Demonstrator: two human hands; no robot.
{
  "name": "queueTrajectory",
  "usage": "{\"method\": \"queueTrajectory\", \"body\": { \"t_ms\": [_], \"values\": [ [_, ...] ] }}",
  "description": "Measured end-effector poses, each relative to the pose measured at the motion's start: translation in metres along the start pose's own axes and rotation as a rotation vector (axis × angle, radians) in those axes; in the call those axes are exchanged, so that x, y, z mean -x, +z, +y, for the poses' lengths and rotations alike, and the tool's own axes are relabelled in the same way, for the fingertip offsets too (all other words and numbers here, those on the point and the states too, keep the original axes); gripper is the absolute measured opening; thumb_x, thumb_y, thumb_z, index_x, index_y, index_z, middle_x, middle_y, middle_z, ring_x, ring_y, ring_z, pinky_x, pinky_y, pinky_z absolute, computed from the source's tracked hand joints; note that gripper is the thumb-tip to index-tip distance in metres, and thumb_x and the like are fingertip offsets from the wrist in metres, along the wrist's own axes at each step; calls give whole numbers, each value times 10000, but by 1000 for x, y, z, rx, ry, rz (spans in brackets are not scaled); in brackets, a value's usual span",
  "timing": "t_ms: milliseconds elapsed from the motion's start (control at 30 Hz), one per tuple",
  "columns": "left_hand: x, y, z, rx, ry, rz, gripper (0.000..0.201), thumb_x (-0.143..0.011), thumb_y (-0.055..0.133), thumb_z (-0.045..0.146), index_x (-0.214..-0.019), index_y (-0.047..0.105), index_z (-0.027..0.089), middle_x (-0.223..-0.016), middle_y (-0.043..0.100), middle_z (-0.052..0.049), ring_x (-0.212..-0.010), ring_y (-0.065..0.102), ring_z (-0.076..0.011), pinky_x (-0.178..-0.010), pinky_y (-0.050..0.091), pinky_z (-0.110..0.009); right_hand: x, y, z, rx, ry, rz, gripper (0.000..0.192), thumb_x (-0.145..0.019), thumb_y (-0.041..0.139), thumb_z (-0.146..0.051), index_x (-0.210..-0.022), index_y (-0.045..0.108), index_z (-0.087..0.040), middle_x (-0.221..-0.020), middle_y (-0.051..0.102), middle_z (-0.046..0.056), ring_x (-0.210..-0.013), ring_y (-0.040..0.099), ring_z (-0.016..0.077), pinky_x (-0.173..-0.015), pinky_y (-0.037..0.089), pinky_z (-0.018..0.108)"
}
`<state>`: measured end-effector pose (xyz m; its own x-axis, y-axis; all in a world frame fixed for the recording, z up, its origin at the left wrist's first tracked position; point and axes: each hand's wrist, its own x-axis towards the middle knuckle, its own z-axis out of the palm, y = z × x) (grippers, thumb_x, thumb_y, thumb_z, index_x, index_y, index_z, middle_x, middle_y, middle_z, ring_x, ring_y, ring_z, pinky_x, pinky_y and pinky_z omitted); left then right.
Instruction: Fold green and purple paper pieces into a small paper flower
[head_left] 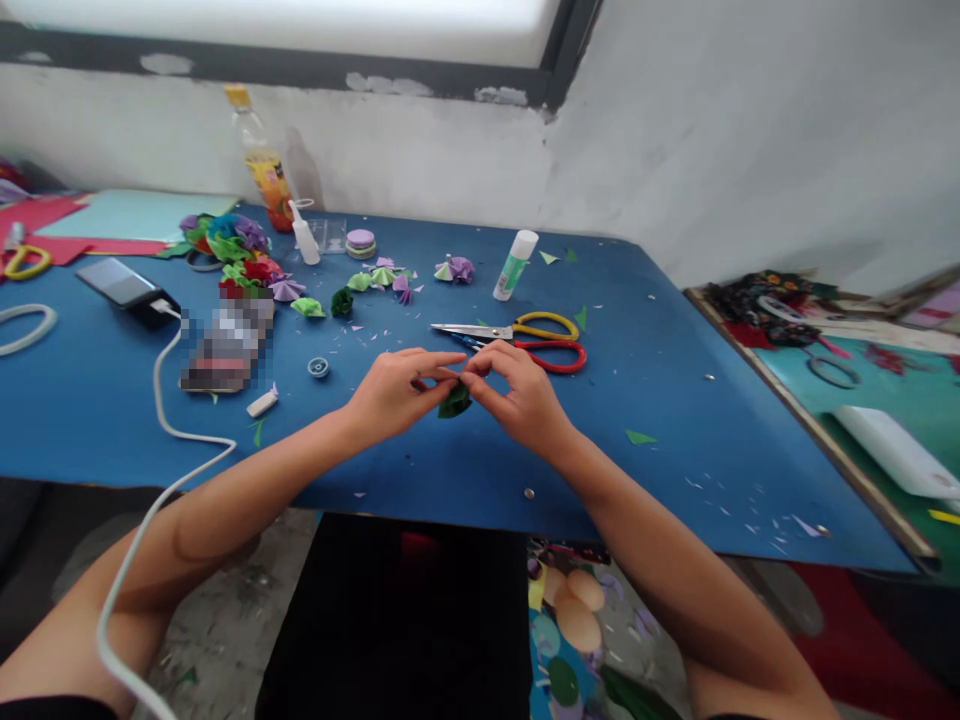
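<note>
Left hand [397, 392] and right hand [517, 392] pinch one small folded green paper piece [454, 401] together above the blue table [675, 400]. Risk: the folds probably spring open if either pinch slackens; fingertips hide the fold itself.

Even, bright daylight from the window [285, 25] at the far edge, which is overexposed to white. Shadows on the blue table [675, 400] are soft and faint; a dim shadow falls on the wall behind the bottle [261, 160]. Wide-angle distortion bends the table edges toward the frame borders. One patch left of centre is pixelated; centre is sharp, the corners slightly soft
</note>
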<state>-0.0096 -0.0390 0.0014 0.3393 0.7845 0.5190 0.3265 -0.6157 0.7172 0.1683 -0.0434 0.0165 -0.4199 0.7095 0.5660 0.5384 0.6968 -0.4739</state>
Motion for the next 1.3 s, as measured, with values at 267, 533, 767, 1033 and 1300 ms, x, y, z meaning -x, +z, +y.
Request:
{"method": "queueTrajectory", "body": {
  "t_ms": [267, 533, 767, 1033, 1300],
  "values": [
    [-1, 1, 5, 66, -117, 79, 247, -746, 620, 196, -977, 674, 128, -774, 730, -58, -669, 695, -155, -534, 563, -174, 2, -1, -2, 132, 1, 20, 69, -806, 540, -199, -758, 588, -188, -747, 603, 25, -728, 570, 164, -719, 415, 316],
    [0, 3, 3, 9, -61, 94, 192, -752, 616, 213, -915, 700, 156, -801, 727, -55, -705, 696, -156, -532, 565, -174, 3, 0, 0, 235, -64, 25, 69, -803, 555, -202, -746, 595, -199, -760, 641, 15, -747, 590, 163, -775, 370, 332],
    [0, 2, -1, 13, -91, 73, 159, -731, 657, 193, -876, 718, 171, -776, 730, -35, -692, 697, -170, -602, 590, -223, 4, 1, -1, 260, -81, 28, 84, -811, 547, -197, -749, 603, -199, -774, 654, 17, -756, 597, 163, -795, 357, 333],
    [0, 0, -1, 55, -142, 33, 96, -722, 679, 223, -800, 713, 179, -716, 725, -13, -662, 690, -158, -585, 576, -216, 5, -1, 1, 282, -105, -34, 143, -872, 500, -231, -816, 625, -190, -801, 656, 29, -748, 589, 160, -813, 329, 346],
    [-1, -2, 2, -54, -126, 1, 143, -659, 733, 228, -664, 610, 157, -633, 668, 18, -562, 586, -89, -515, 465, -180, 5, 0, 4, 293, -114, -98, 173, -892, 481, -232, -837, 639, -186, -806, 657, 29, -755, 574, 160, -820, 301, 356]
  ]
}}
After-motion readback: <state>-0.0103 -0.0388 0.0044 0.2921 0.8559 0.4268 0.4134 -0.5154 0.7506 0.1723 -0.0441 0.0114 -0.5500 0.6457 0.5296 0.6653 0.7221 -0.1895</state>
